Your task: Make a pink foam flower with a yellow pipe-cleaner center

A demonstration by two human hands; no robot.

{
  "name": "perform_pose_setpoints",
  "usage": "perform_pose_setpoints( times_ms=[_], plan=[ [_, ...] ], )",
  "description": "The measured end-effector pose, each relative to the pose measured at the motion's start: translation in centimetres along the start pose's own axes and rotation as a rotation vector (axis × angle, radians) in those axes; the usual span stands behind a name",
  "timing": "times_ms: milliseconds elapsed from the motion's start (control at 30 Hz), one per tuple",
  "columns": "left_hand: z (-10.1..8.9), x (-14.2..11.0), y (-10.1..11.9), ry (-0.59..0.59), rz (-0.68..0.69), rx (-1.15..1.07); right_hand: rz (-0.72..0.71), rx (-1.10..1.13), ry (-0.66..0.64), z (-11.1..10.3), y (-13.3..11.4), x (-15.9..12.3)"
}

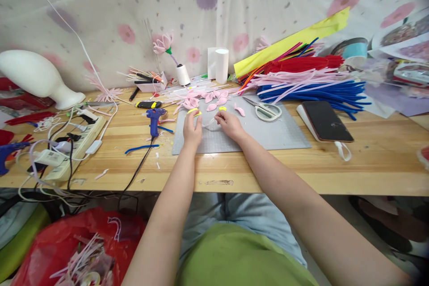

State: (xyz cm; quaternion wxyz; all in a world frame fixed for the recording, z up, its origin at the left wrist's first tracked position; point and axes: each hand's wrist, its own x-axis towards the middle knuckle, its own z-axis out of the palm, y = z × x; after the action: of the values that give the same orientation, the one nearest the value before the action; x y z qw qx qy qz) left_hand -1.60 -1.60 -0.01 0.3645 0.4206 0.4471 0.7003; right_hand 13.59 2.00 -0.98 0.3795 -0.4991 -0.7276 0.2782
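Over the wooden counter [231, 172], we reach both forearms forward and inward to the grey mat [284, 134], where pink petals [212, 107] lie just beyond our hands. Our left hand [192, 133] points upward and away from us, its thumb beside its fingers, with a yellow piece [193, 111] at their tips, though we cannot tell whether they clamp it; our right hand [232, 127] angles in from the right, back upward, fingertips pinched together on a thin pale strip [209, 125] between our hands, above the mat.
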Motion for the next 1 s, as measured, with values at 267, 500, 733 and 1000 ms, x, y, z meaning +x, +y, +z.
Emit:
perform_pose_setpoints(
  times_ms=[267, 500, 733, 1000],
  plan=[
    [1.0, -1.1, -1.1, -0.332, -0.032, 0.433, -0.072, 0.022, -0.019, 0.1, -0.9, -0.5],
    [0.6, -0.8, -1.3, -0.464, 0.075, 0.926, -0.033, 0.052, -0.016, 0.2, -0.5, -0.3],
    [0.7, -0.7, -1.4, -0.429, 0.088, 0.926, -0.002, 0.045, -0.034, 0.3, -0.5, -0.4],
    [0.6, -0.5, -1.2, -0.280, 0.018, 0.816, 0.095, -0.063, 0.078, 0.0, -0.6, -0.1]
  ],
)
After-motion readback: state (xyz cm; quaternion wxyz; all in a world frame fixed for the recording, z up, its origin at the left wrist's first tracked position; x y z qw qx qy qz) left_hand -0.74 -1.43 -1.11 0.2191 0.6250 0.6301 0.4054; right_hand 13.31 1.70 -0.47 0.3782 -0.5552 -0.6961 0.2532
